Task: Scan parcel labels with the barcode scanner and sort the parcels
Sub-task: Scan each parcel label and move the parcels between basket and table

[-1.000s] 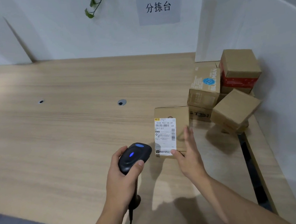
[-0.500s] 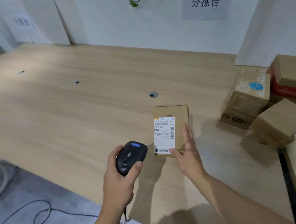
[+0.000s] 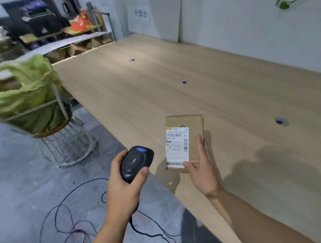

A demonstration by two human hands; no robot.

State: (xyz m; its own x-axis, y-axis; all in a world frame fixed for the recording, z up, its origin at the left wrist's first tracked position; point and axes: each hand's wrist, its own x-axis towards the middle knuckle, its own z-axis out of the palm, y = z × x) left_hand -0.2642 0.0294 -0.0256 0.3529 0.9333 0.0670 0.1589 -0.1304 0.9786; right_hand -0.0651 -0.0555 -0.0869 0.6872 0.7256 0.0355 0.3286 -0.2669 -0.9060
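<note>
1. the table [image 3: 232,94] spreads beyond and to the right of the right hand's fingertips, and its near edge passes just left of the right thumb. with the load this close to the edge, a slack hold could drop it to the floor.
2. the basket with the green bag [image 3: 24,96] stands well to the left of the left fingers, apart from the table. if that is the sorting bin, which is only a guess, a throw from here could fall short.
3. the parcel [image 3: 193,123] is held by the right hand [image 3: 202,172]: the thumb presses its near corner and straight fingers lie along its right edge, a light pinch and no full wrap. its near end looks raised, so it could pivot or slip.
4. the barcode scanner [image 3: 135,161] sits in the left hand [image 3: 127,188], fingers curled round the grip, thumb on its right side. it is just left of the right thumb, and its head seems aimed past the parcel's left side, so a read may miss. the trigger finger is hidden.
5. the label [image 3: 176,147] lies left of the right fingers. the thumb tip covers its near corner and could block print there.
6. the cable [image 3: 66,210] trails on the floor below the left fingers; a long reach could snag it.
</note>
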